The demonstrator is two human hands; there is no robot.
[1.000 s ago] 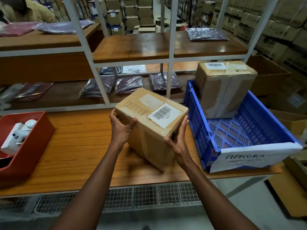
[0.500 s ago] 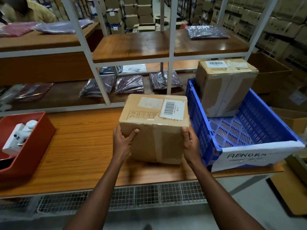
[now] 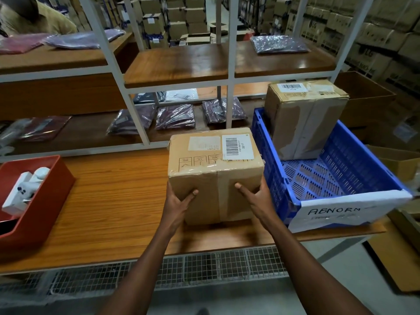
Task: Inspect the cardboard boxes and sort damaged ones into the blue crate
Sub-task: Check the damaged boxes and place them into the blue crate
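I hold a taped cardboard box (image 3: 213,164) with a barcode label over the wooden table, just left of the blue crate (image 3: 354,169). My left hand (image 3: 179,201) grips its lower left corner, thumb on the front face. My right hand (image 3: 256,198) grips the lower right corner, thumb on the front too. The box's top left edge looks dented. A second cardboard box (image 3: 304,119) with torn tape patches stands in the crate's far end. The crate carries a white paper sign reading "ABNORM".
A red bin (image 3: 45,201) with white items sits at the table's left. White shelf posts (image 3: 231,87) rise behind the table, with bagged garments (image 3: 175,117) on the shelves. Open cartons (image 3: 363,96) stand to the right. A person in a yellow shirt (image 3: 34,17) is at far left.
The box has been turned from a tilted, diagonal pose to square with its taped face towards me, and shifted right towards the crate. My thumbs moved onto the front face.
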